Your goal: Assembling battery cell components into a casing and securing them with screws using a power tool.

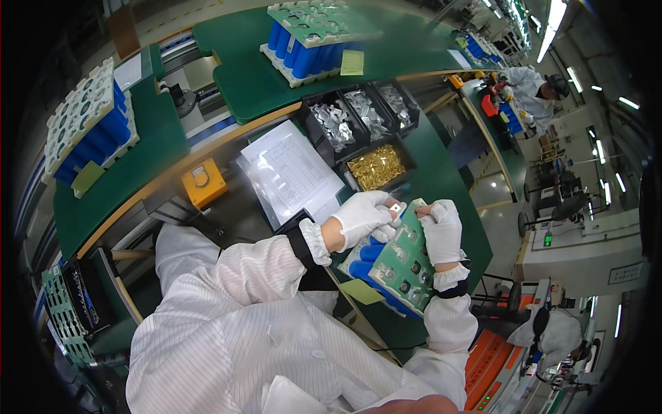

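Observation:
In front of me a battery pack of blue cylindrical cells (pixel 365 256) lies tilted, with a green holder plate (pixel 398 264) on its upper face. Several round cell ends and metal tabs show in the plate's openings. My left hand (pixel 360 219), in a white glove with bare fingertips, is closed on a small silvery metal tab (pixel 396 208) above the plate's far edge. My right hand (pixel 441 229), gloved the same way, pinches at the plate's far right corner; whatever its fingers hold is hidden. A yellow-green paper slip (pixel 363 292) sticks out at the pack's near left.
Black bins of silvery metal parts (pixel 334 125) and one of brass-coloured fasteners (pixel 376 168) stand beyond my hands. Left of them lie printed sheets (pixel 293 169) and a yellow button box (pixel 204 183). Two more packs (pixel 303 52) stand on the green conveyor bench. Co-workers are at the right.

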Action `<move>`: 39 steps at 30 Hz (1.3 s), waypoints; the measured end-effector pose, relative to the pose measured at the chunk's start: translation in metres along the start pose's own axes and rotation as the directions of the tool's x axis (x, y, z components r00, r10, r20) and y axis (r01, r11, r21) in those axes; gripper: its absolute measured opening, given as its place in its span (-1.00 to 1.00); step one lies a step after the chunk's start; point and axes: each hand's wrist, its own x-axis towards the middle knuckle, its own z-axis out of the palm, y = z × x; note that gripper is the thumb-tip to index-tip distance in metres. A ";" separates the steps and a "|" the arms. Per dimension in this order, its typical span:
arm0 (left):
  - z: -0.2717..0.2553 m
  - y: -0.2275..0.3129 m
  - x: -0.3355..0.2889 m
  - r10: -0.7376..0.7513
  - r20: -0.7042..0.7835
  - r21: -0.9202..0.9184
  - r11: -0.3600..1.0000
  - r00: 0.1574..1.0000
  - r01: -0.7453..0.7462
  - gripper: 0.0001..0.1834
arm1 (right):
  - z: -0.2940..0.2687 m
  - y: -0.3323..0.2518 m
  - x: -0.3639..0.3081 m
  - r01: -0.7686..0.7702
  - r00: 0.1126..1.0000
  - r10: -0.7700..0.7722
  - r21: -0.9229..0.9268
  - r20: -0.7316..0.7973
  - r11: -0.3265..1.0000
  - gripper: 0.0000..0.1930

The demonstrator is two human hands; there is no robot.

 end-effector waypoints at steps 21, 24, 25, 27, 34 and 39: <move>-0.008 -0.008 0.001 0.044 0.004 -0.028 0.999 0.999 -0.044 -0.62 | -0.027 -0.029 -0.009 -0.243 0.927 0.181 0.158 0.327 0.957 -0.92; 0.002 0.001 -0.005 0.034 -0.034 -0.035 0.999 0.999 -0.035 -0.69 | -0.024 -0.018 -0.012 -0.216 0.928 0.146 0.174 0.343 0.961 -0.87; 0.002 0.003 -0.007 -0.012 -0.018 -0.019 1.000 1.000 0.012 -0.73 | -0.021 -0.015 -0.010 -0.055 0.960 0.011 0.151 0.279 0.987 -0.84; 0.004 0.005 -0.009 -0.061 -0.002 -0.003 0.998 0.998 0.061 -0.77 | -0.019 -0.016 -0.008 0.101 0.968 -0.125 0.116 0.219 0.988 -0.81; 0.018 0.004 -0.015 -0.029 0.074 0.029 0.999 0.997 0.027 -0.82 | -0.022 -0.037 -0.013 0.041 0.992 -0.079 0.351 0.094 0.936 -0.78; 0.030 0.003 -0.021 0.028 0.065 0.231 0.972 0.998 -0.042 -0.88 | -0.019 -0.046 -0.016 -0.098 0.995 0.067 0.551 0.077 0.829 -0.81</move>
